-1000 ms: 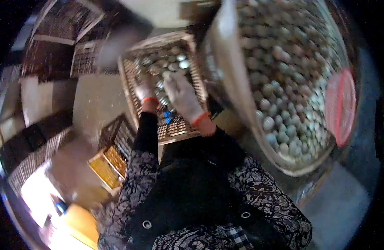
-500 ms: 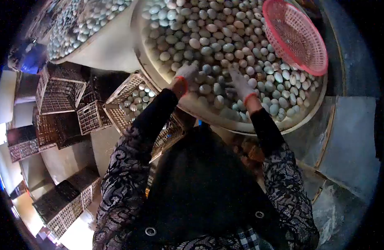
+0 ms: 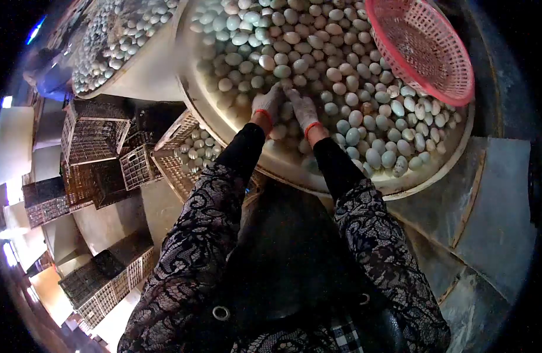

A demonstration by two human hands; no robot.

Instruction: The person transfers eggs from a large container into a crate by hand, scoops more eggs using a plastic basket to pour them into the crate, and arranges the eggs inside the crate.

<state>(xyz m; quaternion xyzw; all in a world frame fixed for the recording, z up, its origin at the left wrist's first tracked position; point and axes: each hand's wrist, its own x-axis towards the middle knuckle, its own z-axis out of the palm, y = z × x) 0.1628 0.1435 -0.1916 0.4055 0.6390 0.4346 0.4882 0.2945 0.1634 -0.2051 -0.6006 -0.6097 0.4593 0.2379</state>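
Observation:
A large round tub (image 3: 427, 181) is full of pale green and whitish eggs (image 3: 374, 157). Both of my hands, in whitish gloves with red bands at the wrists, are among the eggs near the tub's front left. My left hand (image 3: 268, 105) and my right hand (image 3: 300, 107) lie close together, their fingertips nearly meeting. The fingers point down into the eggs, and what they hold, if anything, is hidden. A crate (image 3: 170, 167) with eggs in it stands left of the tub, partly behind my left sleeve.
A pink plastic basket (image 3: 424, 53) rests on the eggs at the tub's back right. Another tub of eggs (image 3: 121, 44) stands at the back left. Plastic crates (image 3: 96, 138) are stacked at the left, with more crates (image 3: 109, 282) lower down.
My hands have left the crate and reached into the tub. Over the last half second they have drawn together, my right hand moving left towards my left hand.

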